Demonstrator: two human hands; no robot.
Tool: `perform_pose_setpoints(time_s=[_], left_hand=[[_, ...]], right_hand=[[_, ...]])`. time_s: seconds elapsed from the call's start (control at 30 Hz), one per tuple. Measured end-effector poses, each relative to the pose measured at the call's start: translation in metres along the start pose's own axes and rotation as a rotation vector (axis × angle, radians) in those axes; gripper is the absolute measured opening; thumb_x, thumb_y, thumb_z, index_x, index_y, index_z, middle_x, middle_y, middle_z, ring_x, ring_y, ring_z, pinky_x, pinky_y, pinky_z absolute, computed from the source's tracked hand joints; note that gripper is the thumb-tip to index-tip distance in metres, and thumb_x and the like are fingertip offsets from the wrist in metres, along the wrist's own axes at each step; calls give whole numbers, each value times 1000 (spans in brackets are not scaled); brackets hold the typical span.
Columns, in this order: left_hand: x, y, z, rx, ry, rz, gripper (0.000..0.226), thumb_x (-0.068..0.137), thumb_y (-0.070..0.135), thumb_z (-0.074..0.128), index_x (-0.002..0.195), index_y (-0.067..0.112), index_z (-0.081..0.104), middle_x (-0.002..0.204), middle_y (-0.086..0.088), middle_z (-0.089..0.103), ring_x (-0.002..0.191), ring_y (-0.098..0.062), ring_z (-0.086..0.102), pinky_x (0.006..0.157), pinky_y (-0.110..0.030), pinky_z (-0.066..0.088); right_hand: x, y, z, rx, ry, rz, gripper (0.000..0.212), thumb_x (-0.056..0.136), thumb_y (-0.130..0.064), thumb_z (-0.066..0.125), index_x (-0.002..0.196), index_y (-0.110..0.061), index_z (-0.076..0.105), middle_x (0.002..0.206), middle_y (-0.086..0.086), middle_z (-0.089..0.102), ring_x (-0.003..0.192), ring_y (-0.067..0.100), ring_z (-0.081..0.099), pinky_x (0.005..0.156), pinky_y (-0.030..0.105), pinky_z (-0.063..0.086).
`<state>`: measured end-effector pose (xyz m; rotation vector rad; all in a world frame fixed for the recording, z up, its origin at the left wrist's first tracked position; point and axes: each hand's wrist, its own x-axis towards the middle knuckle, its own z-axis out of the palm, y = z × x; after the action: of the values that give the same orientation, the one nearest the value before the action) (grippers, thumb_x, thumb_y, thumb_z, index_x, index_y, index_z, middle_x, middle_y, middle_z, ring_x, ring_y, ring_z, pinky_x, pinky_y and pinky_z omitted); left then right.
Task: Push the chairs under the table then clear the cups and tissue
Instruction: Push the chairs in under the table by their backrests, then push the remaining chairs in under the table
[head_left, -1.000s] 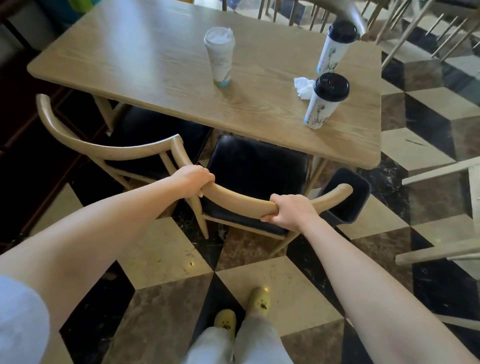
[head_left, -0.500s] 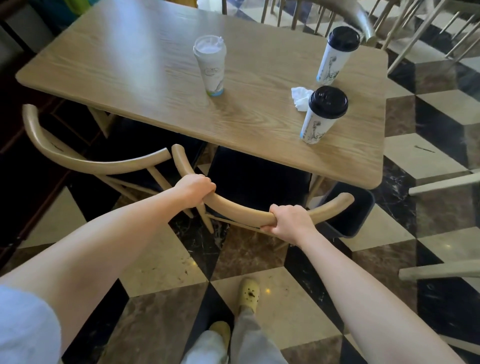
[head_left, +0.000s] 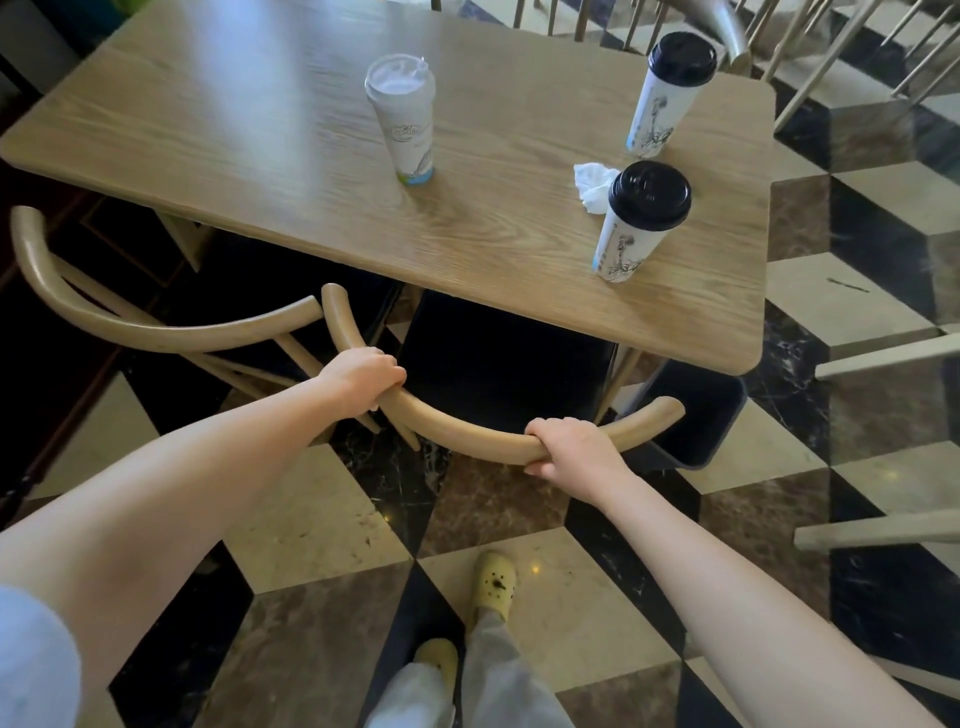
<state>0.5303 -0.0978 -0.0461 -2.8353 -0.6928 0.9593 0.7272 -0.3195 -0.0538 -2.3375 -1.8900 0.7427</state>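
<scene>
Both sets of fingers are curled tight over the bent top rail of the nearer chair (head_left: 467, 431). The left hand (head_left: 363, 382) wraps the rail where it sweeps up toward ten o'clock, knuckles on top. The right hand (head_left: 569, 449) clamps it further round at about four o'clock from the left, thumb tucked beneath, short of the rail's free end.

That rail looks like solid bentwood: stiff, smooth, round enough to fill a palm, so I'd judge it the sensible place to grip. The chair probably has some weight and its legs may drag or chatter on the polished checkered floor (head_left: 322, 499), so an even two-handed shove toward twelve o'clock should keep it from skewing. Its black seat already sits mostly beneath the table (head_left: 260, 135) edge.

Both arms reach forward, nearly straight, wrists level with the rail.

A second chair (head_left: 130, 322) stands just beside at nine o'clock, its rail end almost touching this one's.

On the tabletop, a white-lidded cup (head_left: 402, 124) stands near the middle. Two black-lidded cups stand toward two o'clock, the near cup (head_left: 636, 221) and the far cup (head_left: 667, 93), with the crumpled tissue (head_left: 592, 184) between them. They look light, tall and easily tipped; the tissue is soft and will pinch up.
</scene>
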Motion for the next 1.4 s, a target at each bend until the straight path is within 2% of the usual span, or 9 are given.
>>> perform_pose_setpoints(time_s=[0.37, 0.57, 0.7, 0.83, 0.9, 1.0, 1.13, 1.23, 1.4], left_hand=[[7, 16, -8, -16, 4, 13, 47, 87, 20, 67, 132, 18, 53, 128, -3, 59, 122, -22, 55, 100, -37, 49], [5, 23, -7, -150, 38, -67, 36, 87, 12, 66, 122, 17, 59, 120, -4, 61, 116, -23, 55, 103, -36, 45], [-2, 48, -13, -153, 25, -121, 35, 89, 15, 61, 124, 11, 58, 119, -9, 59, 120, -28, 52, 118, -45, 22], [-14, 95, -14, -316, 74, -81, 43, 90, 13, 57, 132, 12, 47, 125, -9, 55, 127, -30, 44, 118, -60, 10], [-24, 114, -14, -357, 148, -51, 56, 91, 16, 55, 143, 14, 36, 136, -10, 48, 135, -31, 37, 118, -62, 6], [-41, 136, -7, -397, 242, -55, 70, 94, 14, 52, 153, 16, 16, 158, -12, 23, 149, -32, 13, 120, -59, 1], [-68, 173, 3, -536, 340, -137, 74, 97, 11, 46, 156, 20, 2, 164, -11, -7, 151, -31, -12, 123, -50, -2], [-87, 204, 11, -550, 289, -129, 71, 100, 19, 44, 156, 21, 1, 163, -11, -13, 151, -29, -14, 123, -48, -3], [-95, 239, 20, -526, 17, -1, 72, 99, 31, 48, 156, 24, 4, 164, -9, 8, 152, -31, 4, 122, -50, 10]], right_hand=[[-19, 31, 2, -34, 187, 70, 37, 84, -33, 69, 119, -22, 63, 116, -1, 67, 111, 18, 57, 105, 36, 40], [-22, 24, 7, -8, 210, 168, 40, 86, -33, 66, 124, -23, 59, 122, 0, 62, 120, 19, 51, 118, 40, 19], [-27, 17, 12, 73, 215, 260, 43, 88, -29, 64, 130, -22, 53, 133, 1, 54, 133, 20, 40, 121, 41, 6], [-43, 11, 20, 94, 243, 306, 59, 93, -25, 58, 146, -21, 34, 158, 2, 27, 149, 21, 13, 121, 42, 3], [-56, 7, 22, 105, 245, 312, 64, 95, -28, 54, 151, -21, 24, 162, 1, 14, 150, 21, 5, 120, 41, 1], [-76, 1, 27, 117, 219, 339, 69, 96, -35, 50, 153, -23, 12, 163, 0, 3, 150, 21, -1, 121, 42, 1], [-109, -3, 41, 111, 117, 393, 68, 98, -43, 41, 154, -25, 7, 163, -1, -2, 150, 21, -3, 120, 41, 0], [-137, -7, 51, 152, 86, 439, 67, 98, -46, 39, 153, -26, 7, 163, -1, -1, 150, 21, -3, 120, 42, 0], [-186, 5, 59, 190, 11, 453, 63, 98, -49, 38, 152, -30, 13, 163, -1, 3, 150, 22, -2, 122, 45, 1]])
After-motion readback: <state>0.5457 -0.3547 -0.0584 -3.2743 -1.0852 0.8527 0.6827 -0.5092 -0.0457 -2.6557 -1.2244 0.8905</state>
